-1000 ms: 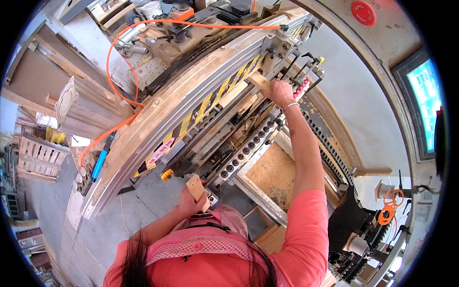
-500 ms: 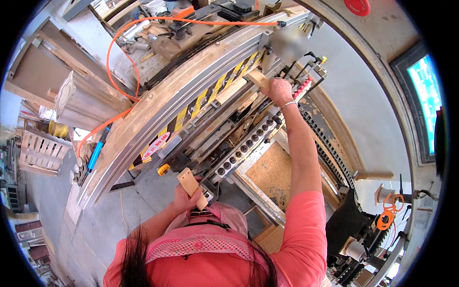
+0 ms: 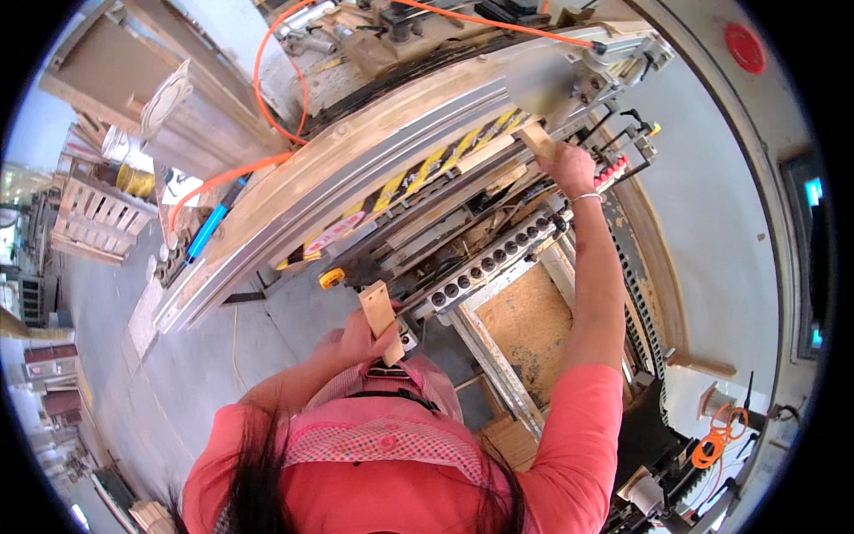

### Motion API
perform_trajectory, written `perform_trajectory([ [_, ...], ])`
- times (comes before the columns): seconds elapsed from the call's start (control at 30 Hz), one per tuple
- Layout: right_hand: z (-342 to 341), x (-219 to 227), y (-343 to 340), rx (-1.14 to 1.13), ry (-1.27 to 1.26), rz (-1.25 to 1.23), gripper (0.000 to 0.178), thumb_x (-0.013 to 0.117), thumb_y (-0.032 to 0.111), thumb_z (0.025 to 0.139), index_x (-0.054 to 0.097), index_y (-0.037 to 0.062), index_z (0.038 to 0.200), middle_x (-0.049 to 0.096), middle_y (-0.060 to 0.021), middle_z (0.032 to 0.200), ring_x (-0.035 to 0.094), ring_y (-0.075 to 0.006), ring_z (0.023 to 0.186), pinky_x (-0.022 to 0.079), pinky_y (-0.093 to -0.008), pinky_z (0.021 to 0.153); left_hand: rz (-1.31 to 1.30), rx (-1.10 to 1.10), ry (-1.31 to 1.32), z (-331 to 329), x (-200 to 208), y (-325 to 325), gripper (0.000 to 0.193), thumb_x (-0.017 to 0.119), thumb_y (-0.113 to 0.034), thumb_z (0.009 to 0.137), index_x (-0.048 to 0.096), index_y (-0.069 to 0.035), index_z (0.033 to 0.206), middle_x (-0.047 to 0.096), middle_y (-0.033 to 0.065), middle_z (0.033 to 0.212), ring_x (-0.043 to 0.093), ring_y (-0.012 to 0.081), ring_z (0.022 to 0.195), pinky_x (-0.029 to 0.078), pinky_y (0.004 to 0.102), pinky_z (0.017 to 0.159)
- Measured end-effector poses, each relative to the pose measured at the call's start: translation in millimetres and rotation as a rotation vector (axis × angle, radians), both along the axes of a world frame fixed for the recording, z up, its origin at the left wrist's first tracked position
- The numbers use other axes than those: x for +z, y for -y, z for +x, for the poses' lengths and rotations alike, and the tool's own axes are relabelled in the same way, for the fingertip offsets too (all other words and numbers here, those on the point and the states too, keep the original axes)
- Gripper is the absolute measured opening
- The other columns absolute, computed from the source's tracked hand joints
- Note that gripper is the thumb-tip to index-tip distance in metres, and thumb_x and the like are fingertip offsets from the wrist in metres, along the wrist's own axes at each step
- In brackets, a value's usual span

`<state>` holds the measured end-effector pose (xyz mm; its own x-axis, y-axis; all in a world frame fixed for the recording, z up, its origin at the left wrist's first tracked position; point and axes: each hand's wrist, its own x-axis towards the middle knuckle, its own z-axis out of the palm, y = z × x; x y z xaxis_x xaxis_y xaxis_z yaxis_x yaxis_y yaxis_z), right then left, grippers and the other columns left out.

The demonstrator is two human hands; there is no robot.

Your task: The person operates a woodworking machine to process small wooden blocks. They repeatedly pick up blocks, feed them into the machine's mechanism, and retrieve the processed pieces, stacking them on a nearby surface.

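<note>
My left hand (image 3: 358, 336) is closed around a short, flat wooden block (image 3: 380, 311) with small holes near its end, held low in front of my apron. My right hand (image 3: 569, 167) reaches far forward and to the right, its fingers wrapped round the near end of another light wooden piece (image 3: 536, 140). That piece lies over the far part of a woodworking machine, close to a yellow-and-black striped strip (image 3: 427, 169). A row of round black knobs (image 3: 487, 264) runs along the machine rail between my hands.
A long curved wood-and-metal beam (image 3: 311, 178) crosses beyond the machine, an orange hose (image 3: 258, 71) draped over it. Below my right arm sits a sawdust-covered panel (image 3: 525, 325). A red button (image 3: 745, 48) and a screen (image 3: 808, 258) are at right. A slatted crate (image 3: 102, 209) stands left.
The view has swung, so the machine and both hands appear farther right. Both hands keep their grip on the wooden pieces, with little visible movement relative to the machine.
</note>
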<state>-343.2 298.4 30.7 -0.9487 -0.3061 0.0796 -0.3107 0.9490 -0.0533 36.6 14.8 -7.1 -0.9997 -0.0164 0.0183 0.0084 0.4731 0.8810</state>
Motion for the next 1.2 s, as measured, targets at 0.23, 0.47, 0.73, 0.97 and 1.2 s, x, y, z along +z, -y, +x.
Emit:
perform_trajectory([
  [0.23, 0.7, 5.3, 2.3, -0.036, 0.033, 0.06, 0.053, 0.063, 0.055, 0.07, 0.066, 0.005, 0.086, 0.066, -0.0176, 0.087, 0.064, -0.0329, 0.082, 0.051, -0.0422, 0.072, -0.009, -0.026, -0.007, 4.0, -15.7, 5.3, 0.035, 0.065, -0.02, 0.073, 0.057, -0.004, 0.103, 0.061, 0.0173, 0.089, 0.061, 0.0356, 0.081, 0.05, 0.0392, 0.07],
  [0.47, -2.7, -2.7, 4.9, -0.001, -0.072, 0.12, 0.051, 0.061, 0.055, 0.073, 0.064, 0.0043, 0.078, 0.064, -0.0218, 0.077, 0.063, -0.0369, 0.073, 0.051, -0.046, 0.064, -0.208, -0.058, -0.097, 2.6, -20.6, 7.9, 0.036, 0.065, -0.031, 0.073, 0.049, -0.001, 0.083, 0.054, 0.0199, 0.078, 0.055, 0.0407, 0.07, 0.045, 0.0442, 0.06],
  [0.73, -6.4, -11.3, 4.4, 0.038, -0.133, 0.174, 0.055, 0.057, 0.056, 0.078, 0.062, 0.0004, 0.079, 0.063, -0.0232, 0.072, 0.064, -0.0372, 0.072, 0.052, -0.0446, 0.064, -0.046, -0.083, -0.139, 1.1, -3.3, 10.5, 0.034, 0.063, -0.022, 0.074, 0.05, -0.001, 0.097, 0.054, 0.0169, 0.084, 0.054, 0.0359, 0.084, 0.046, 0.0425, 0.072],
  [0.97, -6.2, -2.3, 11.7, -0.015, -0.027, 0.181, 0.048, 0.068, 0.046, 0.071, 0.061, 0.0001, 0.081, 0.063, -0.0239, 0.08, 0.061, -0.0403, 0.08, 0.049, -0.0476, 0.07, -0.023, -0.155, -0.275, -2.0, -16.4, 10.1, 0.033, 0.062, -0.019, 0.077, 0.052, -0.004, 0.104, 0.056, 0.0156, 0.092, 0.054, 0.0332, 0.084, 0.046, 0.0411, 0.073],
  [1.2, -8.9, -0.2, 9.5, 0.014, 0.012, 0.243, 0.05, 0.07, 0.048, 0.068, 0.063, -0.0001, 0.078, 0.063, -0.0231, 0.08, 0.062, -0.0381, 0.079, 0.05, -0.0464, 0.069, -0.051, -0.238, -0.162, -2.1, -8.2, 16.6, 0.043, 0.06, -0.02, 0.077, 0.048, -0.001, 0.113, 0.054, 0.0151, 0.091, 0.053, 0.0332, 0.086, 0.045, 0.0418, 0.075],
])
